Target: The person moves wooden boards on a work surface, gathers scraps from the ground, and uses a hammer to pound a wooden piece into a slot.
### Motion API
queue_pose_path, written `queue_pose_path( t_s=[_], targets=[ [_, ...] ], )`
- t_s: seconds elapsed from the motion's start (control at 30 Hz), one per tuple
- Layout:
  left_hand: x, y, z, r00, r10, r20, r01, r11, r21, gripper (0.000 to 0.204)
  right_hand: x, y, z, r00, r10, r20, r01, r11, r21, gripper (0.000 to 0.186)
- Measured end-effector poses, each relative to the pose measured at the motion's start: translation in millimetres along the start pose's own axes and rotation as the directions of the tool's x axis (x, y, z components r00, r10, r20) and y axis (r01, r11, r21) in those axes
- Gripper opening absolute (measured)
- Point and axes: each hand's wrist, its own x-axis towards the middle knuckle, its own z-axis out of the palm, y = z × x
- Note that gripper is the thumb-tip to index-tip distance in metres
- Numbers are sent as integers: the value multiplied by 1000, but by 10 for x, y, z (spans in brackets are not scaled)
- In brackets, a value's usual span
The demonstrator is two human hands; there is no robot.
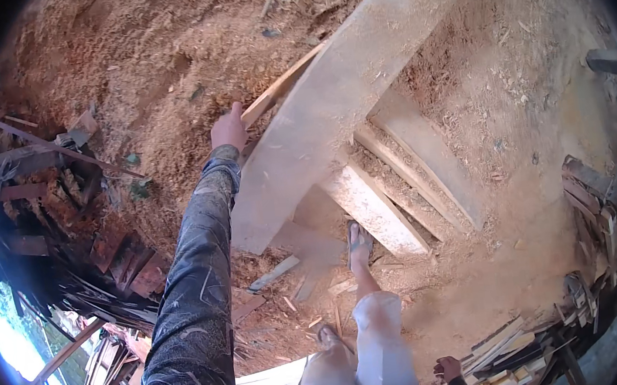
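My left hand [228, 129], at the end of an outstretched dark, dusty sleeve, is closed on the near end of a narrow wooden strip [280, 85]. This strip runs away to the upper right along the left edge of a long, wide board [304, 145]. Pale sawdust coats the board, which slants across the middle of the view. Low at the right, beside my leg, my right hand [448, 368] hangs with loosely curled fingers somewhat apart. Nothing shows in it, and it is well away from the board.
Sawdust [126, 69] covers the ground. Right of the board lie thick timbers [377, 208]. My sandalled foot [359, 243] stands close to them. Broken wood [129, 262] is heaped at the left, and cut strips [505, 348] are piled at the lower right. Dust blurs parts of the view.
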Motion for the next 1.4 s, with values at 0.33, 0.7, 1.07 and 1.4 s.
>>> queue_pose_path(
  t_s=[0.33,0.7,1.07,1.4],
  targets=[
    [-1478,-188,-1574,998,-52,-44,3,679,-734,23,259,-73,598,438,-866,240,813,267,-518,24],
    [-6153,1528,-3426,732,600,324,179,290,-940,25,-3264,-899,1353,138,-848,512,969,223,108,44],
    [-7875,1948,-3106,740,602,300,-47,492,-869,28,-3858,1238,468,-118,-932,344,856,-271,-440,34],
    [-7905,3819,-3361,460,720,519,714,47,-698,29,-3436,1417,-1050,-294,-934,202,643,-350,-682,37]
  ],
)
